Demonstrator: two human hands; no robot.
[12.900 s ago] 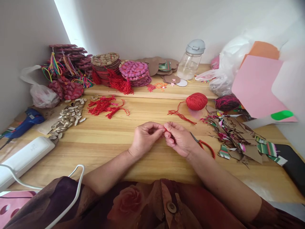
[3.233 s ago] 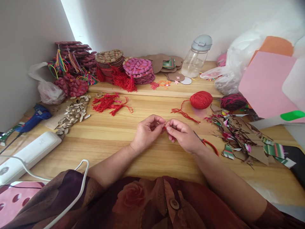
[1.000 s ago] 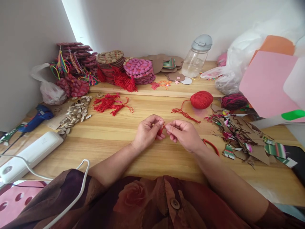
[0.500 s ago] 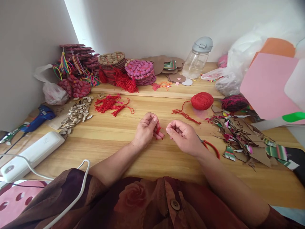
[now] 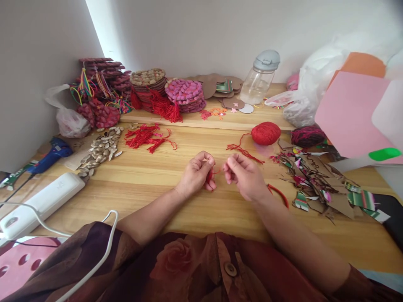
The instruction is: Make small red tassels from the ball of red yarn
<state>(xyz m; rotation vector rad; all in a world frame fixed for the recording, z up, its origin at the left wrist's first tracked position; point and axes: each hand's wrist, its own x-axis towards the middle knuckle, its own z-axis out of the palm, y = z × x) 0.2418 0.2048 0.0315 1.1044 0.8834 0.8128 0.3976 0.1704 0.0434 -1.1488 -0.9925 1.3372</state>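
Observation:
My left hand [image 5: 197,172] is closed around red yarn [image 5: 209,177], with a thin strand reaching toward the other hand. Facing it, my right hand [image 5: 244,174] pinches with thumb and forefinger near that strand's end. A red yarn ball [image 5: 266,133] lies beyond my right hand, its loose cut strands [image 5: 242,150] spread to its left. Several red tassels [image 5: 143,136] rest on the table at the back left. Red-handled scissors [image 5: 280,195] lie partly hidden behind my right forearm.
Nutshells [image 5: 99,155], a blue glue gun [image 5: 52,156] and a white power strip [image 5: 42,205] lie left. Cardboard scraps [image 5: 327,184] cover the right. On the back ledge stand stacked decorated discs [image 5: 185,94] and a clear bottle [image 5: 256,84].
My right hand has risen slightly and its fingers have turned. My left hand has shifted a little to the right and down, still around the red yarn.

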